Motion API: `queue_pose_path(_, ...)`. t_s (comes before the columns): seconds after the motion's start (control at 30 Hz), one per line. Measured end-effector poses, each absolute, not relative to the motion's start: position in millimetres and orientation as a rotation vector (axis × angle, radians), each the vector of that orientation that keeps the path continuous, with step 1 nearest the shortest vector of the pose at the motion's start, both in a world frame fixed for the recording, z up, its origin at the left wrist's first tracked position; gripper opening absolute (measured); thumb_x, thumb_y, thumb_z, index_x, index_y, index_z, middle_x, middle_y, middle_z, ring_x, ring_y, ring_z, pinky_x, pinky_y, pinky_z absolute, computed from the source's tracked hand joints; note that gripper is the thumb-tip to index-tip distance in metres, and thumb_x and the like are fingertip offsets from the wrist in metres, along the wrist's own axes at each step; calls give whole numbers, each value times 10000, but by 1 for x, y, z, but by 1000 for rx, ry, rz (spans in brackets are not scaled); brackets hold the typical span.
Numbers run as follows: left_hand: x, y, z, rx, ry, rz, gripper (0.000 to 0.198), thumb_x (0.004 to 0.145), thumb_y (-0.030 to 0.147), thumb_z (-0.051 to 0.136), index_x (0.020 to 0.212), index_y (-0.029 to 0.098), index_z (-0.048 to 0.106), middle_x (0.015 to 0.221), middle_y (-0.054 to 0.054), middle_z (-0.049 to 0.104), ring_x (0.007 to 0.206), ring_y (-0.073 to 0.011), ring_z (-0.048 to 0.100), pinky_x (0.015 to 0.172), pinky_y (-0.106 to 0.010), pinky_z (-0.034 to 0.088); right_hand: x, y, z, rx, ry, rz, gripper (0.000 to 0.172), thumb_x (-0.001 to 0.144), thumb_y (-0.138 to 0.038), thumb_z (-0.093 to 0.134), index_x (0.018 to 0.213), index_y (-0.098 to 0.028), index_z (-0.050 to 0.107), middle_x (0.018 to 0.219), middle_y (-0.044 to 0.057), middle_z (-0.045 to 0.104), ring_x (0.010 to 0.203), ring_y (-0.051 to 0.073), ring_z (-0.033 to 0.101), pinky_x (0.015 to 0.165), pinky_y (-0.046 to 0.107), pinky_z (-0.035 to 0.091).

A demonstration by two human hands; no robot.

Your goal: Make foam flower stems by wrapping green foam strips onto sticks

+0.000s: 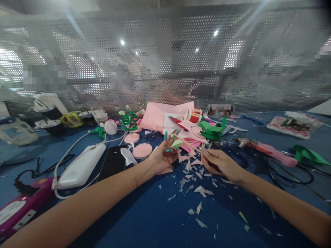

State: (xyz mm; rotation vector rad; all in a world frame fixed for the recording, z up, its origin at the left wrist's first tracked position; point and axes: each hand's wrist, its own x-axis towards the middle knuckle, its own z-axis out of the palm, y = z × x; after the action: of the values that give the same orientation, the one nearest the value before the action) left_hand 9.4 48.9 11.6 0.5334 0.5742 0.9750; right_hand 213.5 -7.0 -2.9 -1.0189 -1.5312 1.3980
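Matt blue bench (155, 220), perhaps felt; thin pale wooden stick (190, 145); matt pink paper (155, 115); glossy white plastic charger (82, 167); perforated metal screen (165, 51).

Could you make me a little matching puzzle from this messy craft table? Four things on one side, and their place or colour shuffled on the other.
Things:
1. thin wooden stick
2. pale green paper piece
3. power bank
4. scissors

Descriptions:
A. white, lying on the blue table
B. yellow handles, at the far left
C. held by the right hand
D. pinched in the left hand

Pairs: 1-C, 2-D, 3-A, 4-B.
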Motion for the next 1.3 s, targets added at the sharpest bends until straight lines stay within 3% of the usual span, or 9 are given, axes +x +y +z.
queue_pose_path(0.13,8,51,14,629,535,951,332,798,417,573,1089,258,588,1089,-27,634,487,-45,519,515,-214,483,214,-9,3,-960,-1363,1549,388,869,-470,464,648,-154,510,431,-65,326,360,42,183,382,214,125)
queue_pose_path(0.27,9,54,14,693,598,1048,346,824,478,500,1010,212,621,988,-40,642,613,-93,600,557,-226,495,215,-12,11,-817,-1221,1662,310,873,-395,495,693,-146,530,469,-80,239,396,46,138,389,203,171)
queue_pose_path(0.47,12,53,10,1056,592,1368,289,772,333,623,1040,225,612,909,-4,638,688,-94,616,621,-202,484,216,-13,16,-757,-1120,1724,168,882,-279,461,754,-176,495,415,-99,189,343,55,53,337,203,118)
queue_pose_path(0.57,11,51,8,1199,609,1442,335,765,337,630,1070,204,592,910,-20,627,776,-120,602,707,-232,489,218,-13,17,-663,-1063,1805,232,901,-256,436,682,-179,429,417,-99,189,339,48,55,347,191,155)
queue_pose_path(0.7,8,52,3,1417,771,1576,355,836,399,519,1144,225,546,1143,-60,540,1020,-170,523,880,-297,443,217,-12,16,-608,-1084,1865,326,914,-302,435,618,-174,390,419,-88,228,339,45,112,361,191,181)
queue_pose_path(0.83,0,56,2,1813,772,1611,411,886,407,413,1269,258,437,1292,-81,420,1192,-203,404,1014,-381,343,212,-11,12,-681,-1158,1770,363,880,-372,488,597,-173,379,442,-77,307,322,29,147,351,203,141)
queue_pose_path(1.0,-8,58,8,2362,726,1643,537,858,337,493,1359,293,304,1384,-90,342,1289,-246,285,1064,-455,249,204,-16,6,-835,-1195,1608,328,853,-428,512,654,-186,412,413,-84,334,316,41,209,346,195,152)
queue_pose_path(1.3,-4,53,10,2519,771,1679,540,821,282,562,1325,281,368,1322,-89,462,1235,-253,380,1019,-451,299,196,-16,-12,-1085,-1490,1175,369,884,-527,376,726,-200,443,345,-115,309,242,55,246,303,188,223)
